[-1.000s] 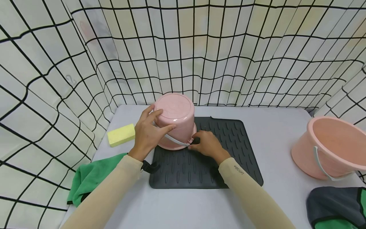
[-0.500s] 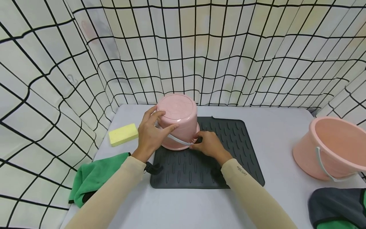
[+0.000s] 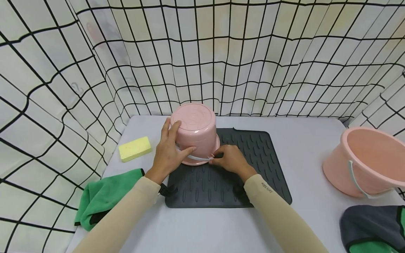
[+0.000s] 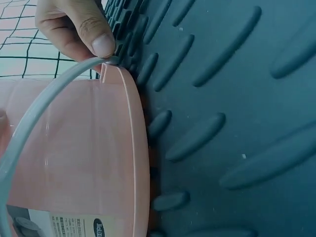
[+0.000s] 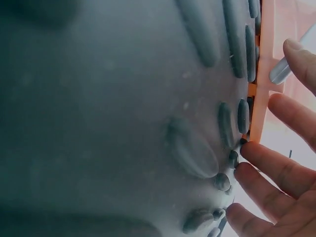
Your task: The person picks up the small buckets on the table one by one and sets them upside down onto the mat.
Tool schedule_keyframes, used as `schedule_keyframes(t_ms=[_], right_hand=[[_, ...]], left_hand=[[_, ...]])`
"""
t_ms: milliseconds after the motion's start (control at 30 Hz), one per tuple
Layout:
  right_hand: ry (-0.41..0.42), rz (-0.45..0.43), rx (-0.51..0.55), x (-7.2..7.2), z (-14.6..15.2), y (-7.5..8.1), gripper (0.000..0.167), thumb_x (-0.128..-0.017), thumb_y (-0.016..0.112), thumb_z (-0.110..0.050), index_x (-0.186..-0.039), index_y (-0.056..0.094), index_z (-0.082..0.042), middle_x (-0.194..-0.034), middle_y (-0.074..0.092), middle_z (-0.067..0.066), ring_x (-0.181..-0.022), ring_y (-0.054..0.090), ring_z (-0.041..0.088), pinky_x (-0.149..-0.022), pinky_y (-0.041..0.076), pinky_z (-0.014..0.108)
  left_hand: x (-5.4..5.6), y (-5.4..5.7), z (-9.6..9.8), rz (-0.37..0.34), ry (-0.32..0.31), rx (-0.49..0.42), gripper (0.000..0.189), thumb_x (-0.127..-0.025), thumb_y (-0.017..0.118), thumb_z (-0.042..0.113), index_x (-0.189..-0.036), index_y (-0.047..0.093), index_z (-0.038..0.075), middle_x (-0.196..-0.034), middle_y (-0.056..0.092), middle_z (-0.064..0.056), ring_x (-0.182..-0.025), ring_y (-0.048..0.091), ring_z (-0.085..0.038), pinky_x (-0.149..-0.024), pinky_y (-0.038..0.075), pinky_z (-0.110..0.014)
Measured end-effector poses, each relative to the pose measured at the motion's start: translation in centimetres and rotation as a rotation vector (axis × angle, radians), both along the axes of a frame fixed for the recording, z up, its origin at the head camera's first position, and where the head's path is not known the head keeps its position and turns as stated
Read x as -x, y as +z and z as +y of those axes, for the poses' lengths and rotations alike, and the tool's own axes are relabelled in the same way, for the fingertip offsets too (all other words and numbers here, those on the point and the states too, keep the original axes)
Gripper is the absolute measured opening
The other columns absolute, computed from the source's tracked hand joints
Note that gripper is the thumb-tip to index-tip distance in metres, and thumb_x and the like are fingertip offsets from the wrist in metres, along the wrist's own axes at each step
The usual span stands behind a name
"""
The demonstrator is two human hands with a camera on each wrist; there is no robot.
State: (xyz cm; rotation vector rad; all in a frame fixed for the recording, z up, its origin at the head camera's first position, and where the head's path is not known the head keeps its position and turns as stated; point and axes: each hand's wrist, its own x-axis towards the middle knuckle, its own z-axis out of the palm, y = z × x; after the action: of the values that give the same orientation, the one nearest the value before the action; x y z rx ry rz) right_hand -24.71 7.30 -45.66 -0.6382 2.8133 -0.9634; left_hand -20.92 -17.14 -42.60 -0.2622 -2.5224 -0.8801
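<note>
1. Pink bucket (image 3: 197, 137) upside down over the dark mat's (image 3: 202, 193) far left corner.
2. Left hand (image 3: 167, 153), fingers spread, rests against its side.
3. Right hand (image 3: 232, 161), thumb and forefinger nearly together, pinches its handle (image 4: 27, 123).
4. Yellow sponge (image 3: 135, 149), green cloth (image 3: 107, 193) by the table's (image 3: 196, 228) left edge; larger bucket (image 3: 340, 172) near the right.

Bucket (image 3: 196, 130) on mat (image 3: 202, 193); sponge (image 3: 135, 149) left, second bucket (image 3: 368, 181) right.

Glossy plastic bucket (image 3: 197, 138), matt rough mat (image 3: 256, 158)
</note>
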Motion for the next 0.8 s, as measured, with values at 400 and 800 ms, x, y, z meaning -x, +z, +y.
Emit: schedule_keyframes(t_ms=[400,800], right_hand=[[0.001,0.044,0.010,0.32,0.52,-0.34,0.026,-0.086,0.088,-0.029,-0.106,0.084,-0.014,-0.107,0.080,-0.002,-0.107,0.071,0.018,-0.093,0.058,0.041],[-0.019,0.011,0.008,0.18,0.62,-0.18,0.028,-0.086,0.088,-0.027,-0.109,0.083,-0.011,-0.109,0.079,0.000,-0.108,0.069,0.020,-0.098,0.056,0.043]], left_hand=[[0.33,0.00,0.51,0.075,-0.005,-0.058,0.087,-0.079,0.093,0.033,-0.151,0.046,0.016,-0.169,0.025,-0.019,-0.106,0.069,-0.044,-0.089,0.058,-0.058],[0.32,-0.68,0.54,0.040,-0.008,0.038,0.104,-0.080,0.093,0.032,-0.161,0.030,0.019,-0.172,0.015,-0.019,-0.121,0.061,-0.048,-0.092,0.057,-0.057]])
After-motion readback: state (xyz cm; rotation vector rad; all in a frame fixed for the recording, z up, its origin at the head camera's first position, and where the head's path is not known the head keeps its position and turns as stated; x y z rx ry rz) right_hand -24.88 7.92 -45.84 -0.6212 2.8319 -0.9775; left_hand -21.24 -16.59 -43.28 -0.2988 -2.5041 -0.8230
